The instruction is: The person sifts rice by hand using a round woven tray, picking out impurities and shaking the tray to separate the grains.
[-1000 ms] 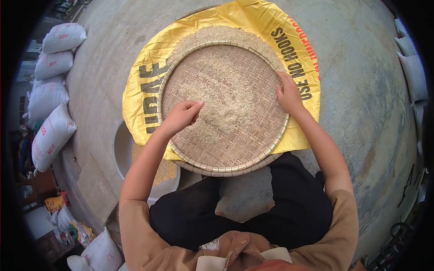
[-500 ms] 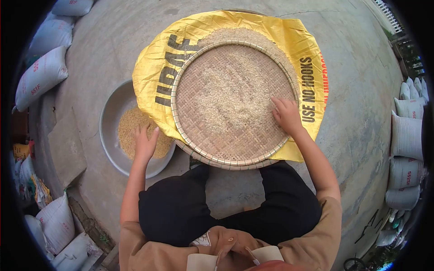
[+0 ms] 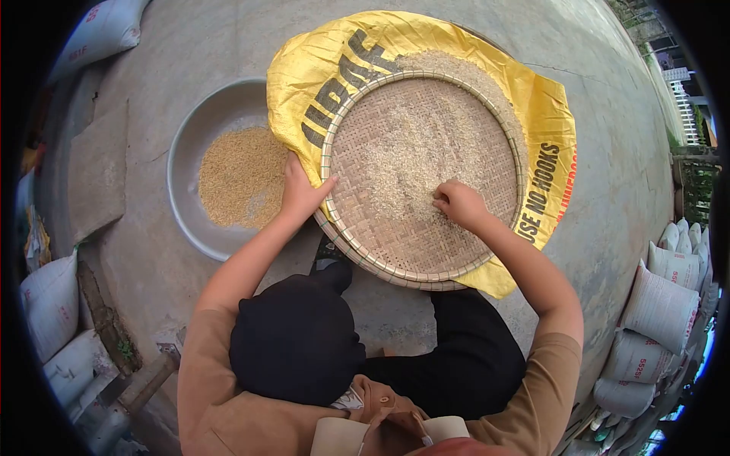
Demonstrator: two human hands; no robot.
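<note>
A round woven tray (image 3: 365,247) lies on a yellow sack (image 3: 304,68), with pale grain (image 3: 411,159) spread over its middle. My left hand (image 3: 304,186) grips the tray's left rim, thumb over the edge, its other fingers partly hidden. Over the grain, right of the tray's centre, my right hand (image 3: 460,204) is closed with fingertips pinched together; what it holds, if anything, is too small to make out. Left of the tray stands a metal basin (image 3: 186,137) with golden grain (image 3: 236,175) in it.
More grain (image 3: 464,70) lies on the yellow sack behind the tray. White sacks are piled at the right (image 3: 658,304) and left (image 3: 53,304). My black-clad legs (image 3: 296,334) are folded in front of the tray. Concrete floor (image 3: 608,159) surrounds these things.
My left hand has moved from above the basin to the tray's rim. My right hand has moved inward from the right side of the tray and closed. The view has shifted and turned.
</note>
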